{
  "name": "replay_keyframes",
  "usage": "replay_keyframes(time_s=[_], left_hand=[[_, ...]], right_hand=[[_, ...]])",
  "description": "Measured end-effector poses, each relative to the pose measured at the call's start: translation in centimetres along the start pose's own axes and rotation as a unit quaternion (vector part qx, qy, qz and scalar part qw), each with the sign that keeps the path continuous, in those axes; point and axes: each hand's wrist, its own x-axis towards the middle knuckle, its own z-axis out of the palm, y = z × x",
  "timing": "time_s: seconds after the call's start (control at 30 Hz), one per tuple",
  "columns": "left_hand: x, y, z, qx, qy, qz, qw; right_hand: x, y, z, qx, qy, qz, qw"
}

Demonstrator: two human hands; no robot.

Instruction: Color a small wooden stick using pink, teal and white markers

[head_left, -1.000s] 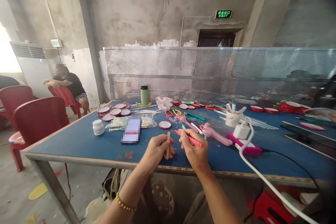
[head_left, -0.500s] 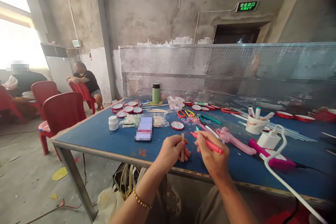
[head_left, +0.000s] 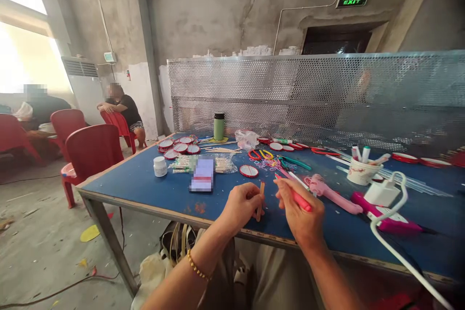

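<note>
My left hand (head_left: 242, 206) pinches a flat wooden stick (head_left: 260, 202) upright near the table's front edge; a small red mark shows at its top. To the right of it, my right hand (head_left: 303, 210) grips a red marker (head_left: 302, 200), its tip pointing up and left toward the stick but apart from it. Just beyond my left hand lies a round red-rimmed white disc (head_left: 249, 171). A phone (head_left: 202, 175) rests to the left in front of plastic-wrapped wooden sticks (head_left: 225, 163).
Farther back on the blue table (head_left: 134, 189) are a green bottle (head_left: 218, 127), pliers (head_left: 296, 163) and a white jar (head_left: 160, 166). At right are a pen cup (head_left: 363, 172), a magenta tool (head_left: 395, 220) and a white cable. Two people sit at left.
The view has shifted a little. The stick leans slightly now and a red mark shows at its top. The marker's tip has drawn nearer the stick's upper end.
</note>
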Motion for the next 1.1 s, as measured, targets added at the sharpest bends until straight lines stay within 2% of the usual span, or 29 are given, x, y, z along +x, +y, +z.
replay_keyframes(time_s=[0.13, 0.3, 0.37, 0.5, 0.63, 0.7, 0.77, 0.87, 0.93, 1.0, 1.1], left_hand=[[0.3, 0.1, -0.2, 0.056, 0.011, -0.016, 0.998], [1.6, 0.2, -1.1, 0.138, -0.021, -0.058, 0.989], [2.2, 0.1, -1.3, 0.193, -0.017, -0.057, 0.979], [2.8, 0.1, -1.3, 0.306, 0.007, 0.014, 0.952], [2.8, 0.7, -0.8, 0.351, -0.006, 0.029, 0.936], [2.8, 0.8, -0.6, 0.361, -0.007, 0.037, 0.932], [3.0, 0.6, -0.4, 0.379, -0.005, 0.048, 0.924], [3.0, 0.3, -0.3, 0.420, -0.004, 0.058, 0.906], [2.9, 0.1, -0.3, 0.447, -0.014, 0.068, 0.892], [2.7, 0.2, -0.3, 0.471, -0.036, 0.075, 0.878], [2.3, 0.7, -0.1, 0.512, -0.073, 0.074, 0.853]], right_hand=[[1.1, 0.4, -0.9, -0.012, -0.070, 0.047, 0.996], [2.9, 1.2, -3.3, -0.073, -0.191, 0.055, 0.977], [3.2, 1.8, -4.1, -0.081, -0.219, 0.065, 0.970], [3.0, 2.6, -5.2, -0.078, -0.208, 0.087, 0.971], [2.4, 2.6, -5.5, -0.097, -0.195, 0.120, 0.969], [2.4, 2.4, -5.3, -0.160, -0.199, 0.123, 0.959], [2.5, 2.2, -4.9, -0.278, -0.202, 0.114, 0.932], [2.5, 1.8, -4.3, -0.464, -0.203, 0.091, 0.858], [2.3, 1.6, -3.9, -0.536, -0.201, 0.076, 0.816], [2.1, 1.4, -3.8, -0.572, -0.204, 0.064, 0.792], [1.9, 1.3, -3.8, -0.585, -0.225, 0.053, 0.778]])
